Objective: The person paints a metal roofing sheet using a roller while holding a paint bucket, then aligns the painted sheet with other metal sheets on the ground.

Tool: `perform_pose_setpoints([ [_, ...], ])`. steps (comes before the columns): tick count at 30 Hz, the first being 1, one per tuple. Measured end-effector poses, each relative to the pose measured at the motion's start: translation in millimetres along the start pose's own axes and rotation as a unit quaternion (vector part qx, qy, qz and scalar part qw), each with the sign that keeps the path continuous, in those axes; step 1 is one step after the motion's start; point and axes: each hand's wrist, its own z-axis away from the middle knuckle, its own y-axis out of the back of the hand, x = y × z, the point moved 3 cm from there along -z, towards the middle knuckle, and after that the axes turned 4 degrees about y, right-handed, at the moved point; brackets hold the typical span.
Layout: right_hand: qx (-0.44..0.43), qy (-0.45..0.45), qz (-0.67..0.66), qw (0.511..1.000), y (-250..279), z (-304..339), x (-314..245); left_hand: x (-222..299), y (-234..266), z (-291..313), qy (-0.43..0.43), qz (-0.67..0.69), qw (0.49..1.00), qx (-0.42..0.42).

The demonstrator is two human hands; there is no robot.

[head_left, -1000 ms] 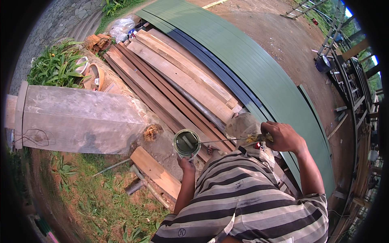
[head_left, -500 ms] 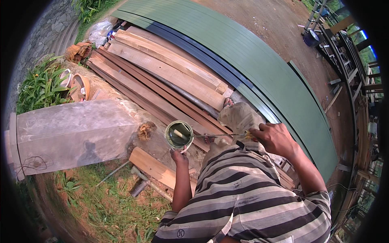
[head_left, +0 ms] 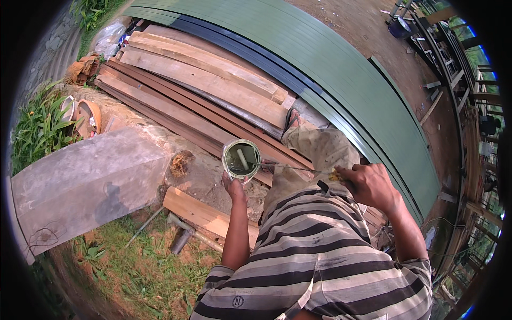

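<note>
The left hand (head_left: 234,187) grips a can (head_left: 225,164), the right hand (head_left: 369,185) a thin rod (head_left: 297,168) between them, so a tug could tip the can.

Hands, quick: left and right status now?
Left hand: closed, holding the round open can.
Right hand: closed, holding the thin rod near its yellowish end.
</note>
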Motion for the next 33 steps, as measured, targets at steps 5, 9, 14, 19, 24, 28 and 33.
perform_pose_setpoints([
  [5,0.017,-0.007,-0.006,1.0,7,8,-6,13,1,-10,0.032,-0.017,0.996,-0.081],
  [9,0.007,0.001,0.0,1.0,4,3,-12,11,1,-1,0.038,-0.013,0.997,-0.067],
  [14,-0.031,0.041,-0.004,0.999,-3,-29,-21,-19,34,2,0.058,0.067,0.995,-0.039],
  [19,-0.09,0.106,0.017,0.99,-15,-65,-28,-57,74,15,0.072,0.144,0.987,0.018],
  [24,-0.147,0.134,0.052,0.979,-24,-90,-13,-99,94,16,0.078,0.201,0.975,0.057],
  [28,-0.133,0.188,0.034,0.973,-33,-124,5,-113,90,8,0.07,0.199,0.973,0.091],
  [33,-0.138,0.282,0.045,0.948,-57,-188,55,-124,70,-18,0.046,0.192,0.977,0.077],
])
